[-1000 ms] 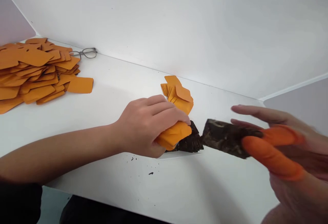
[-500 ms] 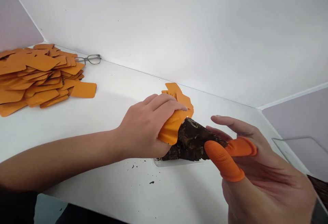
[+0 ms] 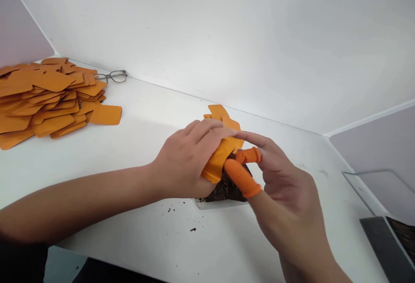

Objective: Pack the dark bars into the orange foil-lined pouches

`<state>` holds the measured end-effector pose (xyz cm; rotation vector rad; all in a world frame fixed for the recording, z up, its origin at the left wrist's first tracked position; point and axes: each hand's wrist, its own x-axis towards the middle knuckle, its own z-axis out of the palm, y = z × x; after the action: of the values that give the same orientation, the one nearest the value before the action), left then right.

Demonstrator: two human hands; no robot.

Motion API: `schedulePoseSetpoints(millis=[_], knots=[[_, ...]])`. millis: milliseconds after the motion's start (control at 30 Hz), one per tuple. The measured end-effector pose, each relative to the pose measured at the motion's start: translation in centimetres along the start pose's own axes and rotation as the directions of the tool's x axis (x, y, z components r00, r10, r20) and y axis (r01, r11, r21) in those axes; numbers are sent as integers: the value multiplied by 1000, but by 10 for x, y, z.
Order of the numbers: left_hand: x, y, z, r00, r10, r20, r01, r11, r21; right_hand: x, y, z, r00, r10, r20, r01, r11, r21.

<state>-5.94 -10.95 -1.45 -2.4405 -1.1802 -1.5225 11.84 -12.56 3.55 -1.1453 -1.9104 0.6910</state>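
Note:
My left hand [image 3: 191,157] is wrapped around an orange paper pouch [image 3: 216,166], its mouth facing right. On my right hand [image 3: 285,188], orange finger cots cover the thumb and one finger. Those two tips pinch a dark brown, flaky piece [image 3: 231,156] at the pouch's mouth, most of it hidden by the pouch and fingers. My right index fingertip touches the left fingers. Below lie more dark brown pieces [image 3: 223,191] in a shallow white tray [image 3: 210,206]. Behind my left hand, several more orange pouches [image 3: 218,111] show.
A large heap of orange pouches [image 3: 48,97] is at the left, with eyeglasses [image 3: 118,76] beside it near the back wall. Dark crumbs [image 3: 193,230] dot the white table [image 3: 145,240]. At the right are a bent wire [image 3: 372,172] and a dark grey box [image 3: 378,242] holding brown strips.
My right hand has moved left and up, bringing the dark piece from outside the pouch to its mouth, mostly out of sight. My left hand has stayed nearly still.

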Motion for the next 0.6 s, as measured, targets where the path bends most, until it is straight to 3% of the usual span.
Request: schedulePoseSetpoints(millis=[67, 133, 200, 267, 367, 600], knots=[[1, -1, -2, 996, -80, 43, 81, 996, -21, -3, 5, 2, 999, -37, -8, 38, 998, 56], [1, -1, -4, 986, -146, 86, 151, 987, -47, -7, 12, 4, 980, -186, -77, 188, 982, 21], [2, -1, -4, 974, -186, 128, 196, 978, -77, -11, 21, 6, 917, -386, -100, 374, 919, -123], [2, -1, -3, 964, -206, 166, 224, 969, -101, -13, 29, 8, 870, -491, -43, 469, 851, -237], [1, -1, -1, 952, -223, 210, 252, 959, -127, -14, 36, 9, 875, -484, -21, 461, 845, -271], [-1, 1, 1, 945, -218, 245, 277, 931, -238, -17, 39, 12, 809, -555, -196, 501, 824, -266]])
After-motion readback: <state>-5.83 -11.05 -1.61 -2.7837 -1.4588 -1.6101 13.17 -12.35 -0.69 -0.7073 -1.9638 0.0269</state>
